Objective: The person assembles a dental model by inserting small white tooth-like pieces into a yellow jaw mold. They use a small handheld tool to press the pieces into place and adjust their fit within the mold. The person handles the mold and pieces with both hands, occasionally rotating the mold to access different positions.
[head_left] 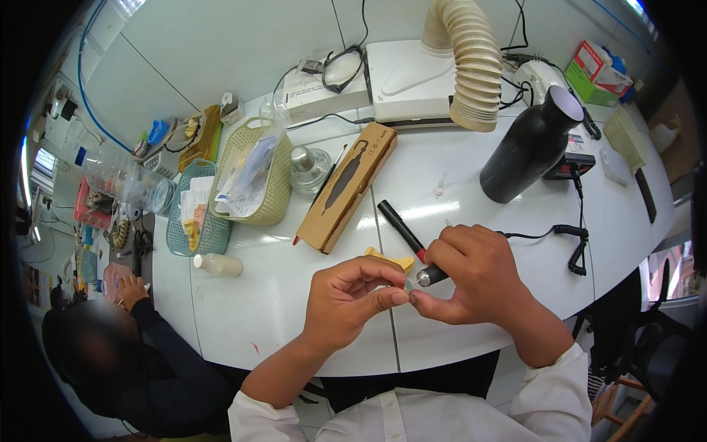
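My right hand (pixel 482 276) is closed round a black handpiece with a metal nose (pixel 433 275), pointing left. A small round grey-green disc (pixel 410 284) shows at its tip, between my two hands. My left hand (pixel 342 306) pinches thumb against fingers right beside the disc; what it holds is too small and covered to name. Just beyond my fingertips lies a yellow plaster dental model piece (pixel 398 261), partly hidden. A black marker with a red end (pixel 401 230) rests near my right knuckles.
A long cardboard box (pixel 346 191), glass bottle (pixel 309 171), green basket (pixel 272 199), blue basket (pixel 210 239) and small white bottle (pixel 219 265) stand left. A black flask (pixel 526 151) and coiled cord (pixel 578 250) are right, a ribbed hose (pixel 475 74) behind. Another person (pixel 140 361) sits left.
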Demonstrator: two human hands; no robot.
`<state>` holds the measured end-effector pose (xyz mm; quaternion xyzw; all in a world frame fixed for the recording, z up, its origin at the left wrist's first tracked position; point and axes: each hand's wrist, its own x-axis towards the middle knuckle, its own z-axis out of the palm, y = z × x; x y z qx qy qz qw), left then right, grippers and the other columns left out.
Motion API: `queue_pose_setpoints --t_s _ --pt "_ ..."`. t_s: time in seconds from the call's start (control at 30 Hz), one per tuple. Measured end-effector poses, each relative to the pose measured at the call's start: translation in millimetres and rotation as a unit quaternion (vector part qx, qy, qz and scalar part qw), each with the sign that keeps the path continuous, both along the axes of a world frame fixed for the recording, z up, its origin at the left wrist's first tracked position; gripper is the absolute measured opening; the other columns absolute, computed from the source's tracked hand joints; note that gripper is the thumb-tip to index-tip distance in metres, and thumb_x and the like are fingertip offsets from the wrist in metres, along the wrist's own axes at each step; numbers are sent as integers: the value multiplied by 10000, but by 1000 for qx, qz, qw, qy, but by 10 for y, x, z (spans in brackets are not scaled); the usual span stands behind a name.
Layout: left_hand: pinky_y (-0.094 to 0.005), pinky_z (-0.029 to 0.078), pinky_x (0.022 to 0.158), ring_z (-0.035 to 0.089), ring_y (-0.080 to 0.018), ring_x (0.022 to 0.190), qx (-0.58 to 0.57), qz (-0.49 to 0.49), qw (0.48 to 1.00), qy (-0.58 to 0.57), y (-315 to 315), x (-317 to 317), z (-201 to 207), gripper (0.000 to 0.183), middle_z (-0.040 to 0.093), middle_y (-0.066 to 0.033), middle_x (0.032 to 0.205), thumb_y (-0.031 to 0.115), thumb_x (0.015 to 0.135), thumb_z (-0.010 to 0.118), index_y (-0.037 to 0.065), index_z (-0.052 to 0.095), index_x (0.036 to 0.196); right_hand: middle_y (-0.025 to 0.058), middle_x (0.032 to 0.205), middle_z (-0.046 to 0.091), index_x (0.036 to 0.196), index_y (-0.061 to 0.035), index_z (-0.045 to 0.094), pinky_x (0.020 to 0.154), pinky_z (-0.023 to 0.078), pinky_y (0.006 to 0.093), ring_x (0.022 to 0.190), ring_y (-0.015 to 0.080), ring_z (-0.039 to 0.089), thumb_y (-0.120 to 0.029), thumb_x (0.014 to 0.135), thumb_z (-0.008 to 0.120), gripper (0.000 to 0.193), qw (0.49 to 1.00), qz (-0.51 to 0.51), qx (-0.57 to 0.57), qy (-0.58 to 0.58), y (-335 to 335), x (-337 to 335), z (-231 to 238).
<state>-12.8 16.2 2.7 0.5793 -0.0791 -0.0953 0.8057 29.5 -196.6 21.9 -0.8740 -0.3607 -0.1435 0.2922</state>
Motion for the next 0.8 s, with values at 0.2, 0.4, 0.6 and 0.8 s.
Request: queue_pose_setpoints --t_s 0.2,0.4,0.6,0.8 --pt "-286 538 903 658 -143 963 -11 -24 999 42 29 -4 41 219 680 -107 1046 45 875 746 -44 669 1060 25 645 468 729 -107 575 506 354 339 543 203 496 -433 713 774 383 1000 -5 -4 -7 -15 7 12" --pt "-336 528 893 673 -207 965 -43 -27 995 82 19 11 30 178 704 -141 1004 60 876 741 -35 695 1019 23 636 459 714 -109 571 507 349 336 542 198 491 -428 714 774 378 1000 -11 2 -11 -2 -6 19" --pt "-270 543 880 661 -136 953 -54 -51 996 53 33 21 -27 200 690 -103 1058 40 900 713 -43 688 1080 22 635 457 718 -109 570 512 354 335 544 195 494 -426 719 771 375 1000 -4 -6 -13 -4 -7 2" --pt "-271 543 880 664 -138 952 -39 -51 997 48 38 26 -20 204 692 -104 1046 49 898 719 -44 684 1076 21 638 458 726 -108 570 519 359 335 548 196 498 -433 725 766 379 1000 -9 0 -13 6 -9 -18"
